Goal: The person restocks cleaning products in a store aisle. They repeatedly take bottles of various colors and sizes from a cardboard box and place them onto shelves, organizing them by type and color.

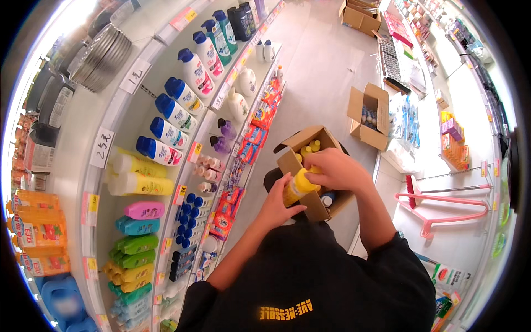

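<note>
A yellow plastic bottle [295, 189] is tilted over the near side of an open cardboard box [318, 208]. My left hand [277, 204] grips the bottle's body. My right hand [337, 170] closes on its yellow cap end, its fingertips partly hidden. Inside the box stand several yellow-capped bottles [314, 145]. A blue bottle with a white cap [327, 200] lies near the box's right side. My right forearm and hand cover part of the box's contents. A dark object [271, 181] shows beside and under the box; I cannot tell what it is.
Left of me rise shelves [206, 108] with shampoo bottles [198, 74] and detergent packets [250, 137]. Another open carton [368, 117] holds small bottles on the floor [319, 70]. A pink hanger [442, 211] and a red brush [411, 191] hang on the right, below a keyboard [390, 61].
</note>
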Available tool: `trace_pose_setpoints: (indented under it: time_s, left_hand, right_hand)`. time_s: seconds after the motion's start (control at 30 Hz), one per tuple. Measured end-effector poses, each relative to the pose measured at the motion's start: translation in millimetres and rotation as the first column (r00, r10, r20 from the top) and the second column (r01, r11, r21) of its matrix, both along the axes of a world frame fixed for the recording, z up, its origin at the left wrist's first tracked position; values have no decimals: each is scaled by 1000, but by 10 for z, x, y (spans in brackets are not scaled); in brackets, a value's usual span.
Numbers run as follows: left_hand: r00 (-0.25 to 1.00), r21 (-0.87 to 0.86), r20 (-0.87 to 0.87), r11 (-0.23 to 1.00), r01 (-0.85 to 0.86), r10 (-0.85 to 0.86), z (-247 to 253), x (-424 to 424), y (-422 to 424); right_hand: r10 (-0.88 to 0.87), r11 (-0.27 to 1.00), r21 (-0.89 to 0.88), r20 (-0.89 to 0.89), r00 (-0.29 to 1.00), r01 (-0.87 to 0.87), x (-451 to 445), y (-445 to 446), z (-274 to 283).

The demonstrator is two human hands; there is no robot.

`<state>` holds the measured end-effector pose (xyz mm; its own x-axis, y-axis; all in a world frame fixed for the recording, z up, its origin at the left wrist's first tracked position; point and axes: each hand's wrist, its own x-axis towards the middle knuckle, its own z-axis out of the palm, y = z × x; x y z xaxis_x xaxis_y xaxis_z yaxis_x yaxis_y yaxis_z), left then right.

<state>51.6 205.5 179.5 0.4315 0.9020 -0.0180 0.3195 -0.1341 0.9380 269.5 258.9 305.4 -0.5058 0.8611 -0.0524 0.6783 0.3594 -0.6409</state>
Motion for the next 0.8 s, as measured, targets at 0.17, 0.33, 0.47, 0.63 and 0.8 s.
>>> trace_pose_setpoints:
  time_s: [0.17,0.33,0.47,0.63,0.8]
  left_hand:
    - [991,-201,-70,972,-125,113,-256,-214,-105]
    - [893,-518,175,810,-276,415,-473,-603,-406]
    - [719,-615,308,707,-349,622,-324,-871,-637]
    - [682,-501,265,702,-506,682,-369,-1060,-961]
    - [635,-531,204,629,-568,745,-38,-1040,-1190]
  right_hand:
    - [-44,993,-115,-238,970,17,-278,162,-477]
    - [-664,747,-337,-366,652,572,47,749,-2120]
    - [-605,796,29,-11,796,605,432,690,-3654]
    - [-256,911,-269,229,939,314,309,700,-4226]
    - [-204,889,-339,309,929,308,69,949,-3943]
